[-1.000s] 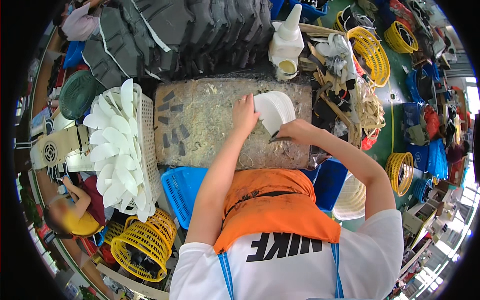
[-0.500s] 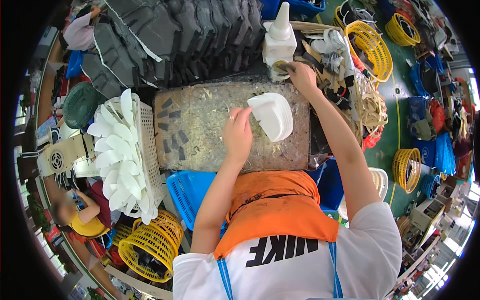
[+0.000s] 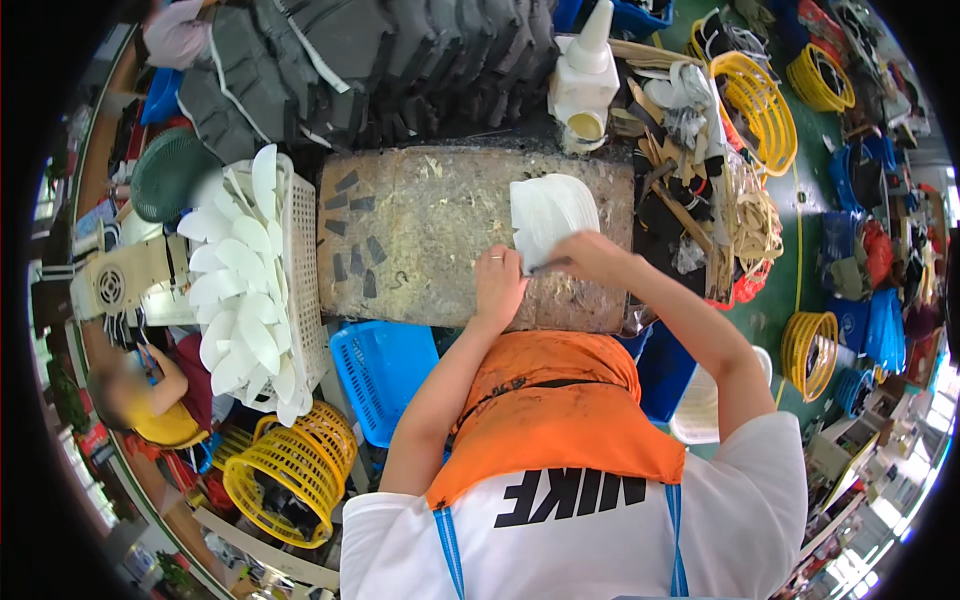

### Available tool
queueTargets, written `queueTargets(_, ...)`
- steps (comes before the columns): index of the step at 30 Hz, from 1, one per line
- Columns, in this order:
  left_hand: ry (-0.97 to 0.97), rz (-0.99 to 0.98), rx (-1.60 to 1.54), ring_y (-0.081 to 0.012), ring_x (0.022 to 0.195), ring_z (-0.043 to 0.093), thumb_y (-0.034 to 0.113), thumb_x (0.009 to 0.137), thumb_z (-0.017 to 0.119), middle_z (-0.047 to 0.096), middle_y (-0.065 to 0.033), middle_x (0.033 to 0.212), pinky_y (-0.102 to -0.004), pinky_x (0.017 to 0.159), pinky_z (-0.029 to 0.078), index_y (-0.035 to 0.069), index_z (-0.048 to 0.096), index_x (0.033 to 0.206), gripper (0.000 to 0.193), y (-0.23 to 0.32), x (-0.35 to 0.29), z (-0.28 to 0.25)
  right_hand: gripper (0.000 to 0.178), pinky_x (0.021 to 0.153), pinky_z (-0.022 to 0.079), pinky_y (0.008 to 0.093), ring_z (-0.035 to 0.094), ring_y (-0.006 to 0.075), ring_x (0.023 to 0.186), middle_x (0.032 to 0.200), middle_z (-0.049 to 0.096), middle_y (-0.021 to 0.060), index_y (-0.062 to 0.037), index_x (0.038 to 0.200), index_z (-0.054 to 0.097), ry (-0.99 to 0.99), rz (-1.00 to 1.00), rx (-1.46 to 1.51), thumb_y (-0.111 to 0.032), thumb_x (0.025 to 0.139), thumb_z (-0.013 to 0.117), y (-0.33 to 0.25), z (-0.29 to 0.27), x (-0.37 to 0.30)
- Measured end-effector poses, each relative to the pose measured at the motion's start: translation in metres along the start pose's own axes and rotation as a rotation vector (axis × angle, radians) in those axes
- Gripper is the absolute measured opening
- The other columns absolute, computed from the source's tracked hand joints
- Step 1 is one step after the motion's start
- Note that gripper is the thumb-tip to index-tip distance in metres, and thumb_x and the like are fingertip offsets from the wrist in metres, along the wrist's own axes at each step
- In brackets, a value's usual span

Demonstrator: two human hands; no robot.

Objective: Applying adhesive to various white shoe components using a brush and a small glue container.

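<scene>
My right hand (image 3: pixel 596 258) is closed around a thin dark tool (image 3: pixel 550 266), its end lying at the lower edge of the stack of white curved pieces (image 3: pixel 555 212); I can't tell exactly what kind of tool it is. My left hand (image 3: pixel 500 285), with a ring on one finger, has its fingers close together and their tips at the lower left corner of that stack. Whether they pinch it or only press on it, I can't tell.

The stack lies on the right half of the worn, stained counter (image 3: pixel 440 225) in front of me, with its rounded side away to the upper right. Small dark grey strips (image 3: pixel 370 285) are scattered at the left end. Beyond the far edge stands a white bottle with a cone-shaped nozzle (image 3: pixel 583 88), an open cup (image 3: pixel 585 126) on its near side, and to the left of it a big row of dark grey sheets (image 3: pixel 400 75). At my left, a white slatted basket (image 3: pixel 305 250) is heaped with loose white pieces (image 3: pixel 240 270). A blue basket (image 3: pixel 385 375) sits below the near edge, beside my orange apron (image 3: pixel 560 420).
</scene>
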State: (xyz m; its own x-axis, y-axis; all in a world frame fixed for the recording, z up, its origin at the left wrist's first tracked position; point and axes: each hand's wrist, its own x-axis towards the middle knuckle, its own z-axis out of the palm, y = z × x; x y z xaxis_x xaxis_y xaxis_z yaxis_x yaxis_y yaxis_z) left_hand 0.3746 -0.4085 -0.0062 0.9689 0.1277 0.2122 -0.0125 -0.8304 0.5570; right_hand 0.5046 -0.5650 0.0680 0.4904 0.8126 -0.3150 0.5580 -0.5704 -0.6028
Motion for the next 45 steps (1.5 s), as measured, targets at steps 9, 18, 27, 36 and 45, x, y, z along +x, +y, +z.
queueTargets(9, 0.470, -0.415, -0.732, -0.0171, 0.078, 0.059, -0.002, 0.081, 0.057, 0.061, -0.0064, 0.083, -0.0274, 0.073, 0.047, 0.004, 0.061, 0.087, 0.009, -0.022, 0.042, -0.125, 0.019, 0.069, 0.048, 0.0442, 0.061, 0.0369, 0.078, 0.082, 0.064, 0.0176, -0.0064, 0.091, 0.067, 0.341, 0.450, -0.158, -0.022, 0.082, 0.059, -0.002, 0.017, -0.022)
queueTargets(18, 1.140, -0.427, 0.098, -0.0179, 0.075, 0.057, -0.002, 0.079, 0.060, 0.061, -0.0070, 0.085, -0.0276, 0.071, 0.046, 0.001, 0.062, 0.085, 0.007, -0.185, -0.024, -0.332, 0.016, 0.068, 0.047, 0.0440, 0.061, 0.0374, 0.079, 0.084, 0.063, 0.0173, -0.0045, 0.089, 0.064, 0.372, 0.411, -0.181, -0.017, 0.083, 0.056, -0.027, 0.013, -0.014)
queueTargets(27, 0.693, -0.536, 0.074, -0.0164, 0.068, 0.051, 0.013, 0.077, 0.069, 0.058, -0.0044, 0.085, -0.0293, 0.060, 0.041, 0.006, 0.062, 0.080, 0.010, -0.163, 0.010, -0.273, 0.032, 0.071, 0.048, 0.0453, 0.062, 0.0361, 0.082, 0.083, 0.064, 0.0214, -0.0025, 0.087, 0.067, 0.141, 0.569, -0.231, -0.033, 0.078, 0.063, 0.005, -0.006, 0.014)
queueTargets(36, -0.333, -0.037, -0.073, -0.0331, 0.105, 0.052, 0.014, 0.069, 0.074, 0.054, -0.0154, 0.115, -0.0395, 0.088, 0.044, 0.004, 0.052, 0.118, 0.054, -0.022, 0.098, -0.021, 0.025, 0.079, 0.048, 0.0403, 0.060, 0.0315, 0.094, 0.103, 0.061, 0.0100, -0.0117, 0.099, 0.066, 0.170, -0.051, -0.282, -0.014, 0.076, 0.057, 0.006, 0.001, 0.011)
queueTargets(45, -0.203, -0.064, 0.151, -0.0331, 0.099, 0.053, 0.017, 0.065, 0.078, 0.052, -0.0156, 0.111, -0.0410, 0.082, 0.046, 0.004, 0.052, 0.108, 0.052, -0.006, 0.095, 0.025, 0.018, 0.070, 0.049, 0.0440, 0.062, 0.0349, 0.079, 0.080, 0.064, 0.0179, -0.0065, 0.088, 0.067, 0.608, 0.008, -0.166, -0.017, 0.080, 0.055, 0.066, -0.033, 0.037)
